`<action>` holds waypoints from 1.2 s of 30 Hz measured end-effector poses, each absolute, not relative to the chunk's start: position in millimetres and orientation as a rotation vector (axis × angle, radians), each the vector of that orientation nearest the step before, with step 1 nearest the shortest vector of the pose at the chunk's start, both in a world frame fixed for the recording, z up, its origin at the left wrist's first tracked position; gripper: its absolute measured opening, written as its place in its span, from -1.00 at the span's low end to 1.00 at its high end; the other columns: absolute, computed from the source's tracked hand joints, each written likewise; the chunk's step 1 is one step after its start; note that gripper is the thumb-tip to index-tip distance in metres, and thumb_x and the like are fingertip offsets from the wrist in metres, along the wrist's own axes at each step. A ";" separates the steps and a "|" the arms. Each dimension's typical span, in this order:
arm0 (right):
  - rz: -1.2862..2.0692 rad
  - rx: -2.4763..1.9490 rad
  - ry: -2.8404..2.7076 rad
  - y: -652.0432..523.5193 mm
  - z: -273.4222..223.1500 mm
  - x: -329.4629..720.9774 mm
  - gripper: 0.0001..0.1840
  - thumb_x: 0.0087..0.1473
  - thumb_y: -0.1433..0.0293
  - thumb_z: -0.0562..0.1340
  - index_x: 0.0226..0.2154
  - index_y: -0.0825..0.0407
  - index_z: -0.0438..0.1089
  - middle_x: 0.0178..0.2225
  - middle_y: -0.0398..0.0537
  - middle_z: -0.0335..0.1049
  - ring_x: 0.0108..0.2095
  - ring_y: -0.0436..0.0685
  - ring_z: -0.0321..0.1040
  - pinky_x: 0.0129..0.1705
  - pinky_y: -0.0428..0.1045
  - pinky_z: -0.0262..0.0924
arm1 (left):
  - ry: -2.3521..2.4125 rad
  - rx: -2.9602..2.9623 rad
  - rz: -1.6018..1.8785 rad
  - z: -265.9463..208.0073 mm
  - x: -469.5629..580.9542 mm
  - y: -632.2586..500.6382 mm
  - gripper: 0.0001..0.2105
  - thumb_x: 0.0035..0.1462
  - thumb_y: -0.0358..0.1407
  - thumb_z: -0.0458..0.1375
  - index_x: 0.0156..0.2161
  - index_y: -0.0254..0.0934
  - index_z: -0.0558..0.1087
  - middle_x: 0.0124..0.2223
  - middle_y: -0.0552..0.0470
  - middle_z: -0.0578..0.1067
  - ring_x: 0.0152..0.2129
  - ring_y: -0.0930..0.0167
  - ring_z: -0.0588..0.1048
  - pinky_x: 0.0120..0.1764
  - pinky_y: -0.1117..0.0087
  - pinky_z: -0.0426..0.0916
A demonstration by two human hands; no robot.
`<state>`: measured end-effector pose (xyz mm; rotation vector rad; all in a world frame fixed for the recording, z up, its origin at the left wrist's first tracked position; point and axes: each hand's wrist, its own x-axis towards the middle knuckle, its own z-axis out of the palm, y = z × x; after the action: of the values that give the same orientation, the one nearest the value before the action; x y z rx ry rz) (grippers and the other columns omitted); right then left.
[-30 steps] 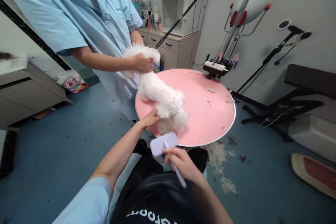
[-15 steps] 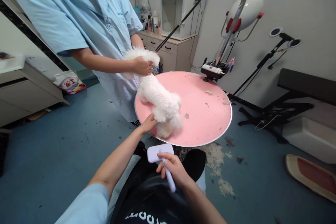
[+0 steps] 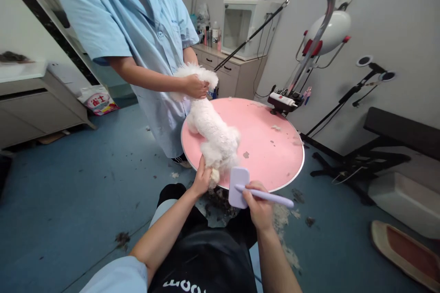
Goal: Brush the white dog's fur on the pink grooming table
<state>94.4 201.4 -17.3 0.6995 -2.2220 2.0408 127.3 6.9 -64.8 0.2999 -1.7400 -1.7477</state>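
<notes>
A white fluffy dog (image 3: 216, 132) stands on a round pink grooming table (image 3: 264, 142), its rear towards me. My left hand (image 3: 201, 177) is closed around one of its hind legs, the paw showing beside my fingers at the table's near edge. In my right hand (image 3: 260, 207) is a lilac slicker brush (image 3: 239, 187), gripped by its handle near the head. The brush head is upright just right of the hind legs, its smooth back towards me and its bristles hidden. A co-worker's hand (image 3: 196, 87) holds the dog around its head and neck.
A black strap (image 3: 252, 36) runs from the metal grooming arm (image 3: 325, 18) down towards the dog. A white tube (image 3: 282, 100) lies in the holder at the table's far edge. Clumps of cut hair (image 3: 220, 203) lie on the floor below. A co-worker in a blue shirt (image 3: 151, 32) stands at the left.
My right hand has moved up and right, turning the brush so its handle points right. My left hand has shifted lower on the hind leg, and the paw now shows past the table edge.
</notes>
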 end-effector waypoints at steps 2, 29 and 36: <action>2.119 0.970 -2.158 181.4 0.7 76.3 -0.90 -0.02 0.34 0.29 -0.41 0.00 0.39 -0.31 -0.06 0.34 -0.21 0.14 0.34 -0.14 0.06 0.27 | -1.678 0.285 -1.768 -61.1 134.5 3.6 -0.49 0.11 -0.35 -0.02 0.20 -0.14 0.18 0.19 -0.03 0.30 0.12 0.29 0.25 0.16 0.21 0.12; 2.229 0.951 -1.847 148.2 9.8 74.9 -0.84 0.05 0.36 0.25 -0.27 -0.01 0.28 -0.07 0.04 0.34 -0.02 0.20 0.32 0.01 0.17 0.22 | -1.655 0.320 -2.229 -26.1 150.5 -24.0 -0.40 -0.10 -0.43 0.09 0.15 -0.17 0.30 0.03 -0.04 0.45 -0.14 0.36 0.44 -0.18 0.41 0.35; 2.450 0.574 -1.872 151.5 -7.1 84.9 -0.82 0.01 0.35 0.27 -0.31 0.01 0.28 -0.14 0.01 0.38 -0.10 0.18 0.36 -0.07 0.12 0.26 | -1.563 0.436 -2.165 -21.4 144.7 -30.0 -0.36 -0.09 -0.42 0.13 0.18 -0.19 0.24 -0.12 -0.04 0.51 -0.44 0.49 0.44 -0.41 0.51 0.32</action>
<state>84.9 151.5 -7.1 0.5740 -1.8717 2.4503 144.7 -30.0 -21.4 0.4356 -1.5635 -2.1651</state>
